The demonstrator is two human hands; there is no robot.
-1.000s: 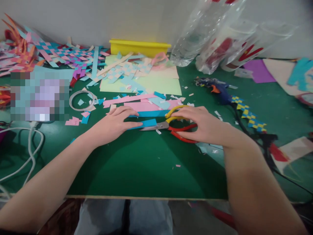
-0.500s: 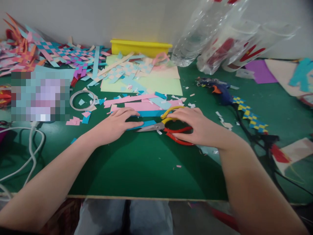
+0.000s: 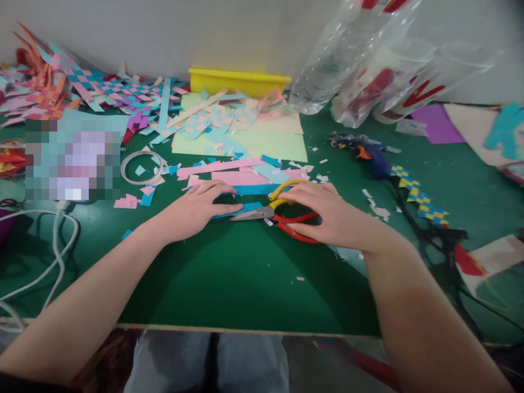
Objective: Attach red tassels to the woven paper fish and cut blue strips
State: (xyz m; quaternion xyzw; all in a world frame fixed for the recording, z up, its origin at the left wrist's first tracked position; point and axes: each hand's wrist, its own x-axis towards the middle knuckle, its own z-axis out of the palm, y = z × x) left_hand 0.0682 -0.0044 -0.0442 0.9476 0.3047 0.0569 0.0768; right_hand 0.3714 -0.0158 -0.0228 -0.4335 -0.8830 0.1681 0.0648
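My left hand [image 3: 194, 210] lies flat on the green table [image 3: 229, 273], fingers stretched out, fingertips resting on a blue paper strip [image 3: 241, 208]. My right hand [image 3: 327, 210] is laid over the handles of two pairs of scissors, one yellow-handled [image 3: 286, 188] and one red-handled [image 3: 297, 226], its fingers curved around them. The scissor blades [image 3: 249, 215] point left toward my left fingertips and lie on the table. Pink and blue strips [image 3: 237, 177] lie just beyond both hands.
A tape ring [image 3: 141, 166] and a white cable [image 3: 57, 256] lie at the left. Woven paper mats [image 3: 102, 90], a yellow tray [image 3: 239, 81] and light green sheets [image 3: 254, 143] sit at the back. A blue glue gun [image 3: 368, 153] and plastic bags [image 3: 368, 71] are at the right.
My right hand and the scissors have slid slightly left toward my left hand. My left hand stays on the blue strip.
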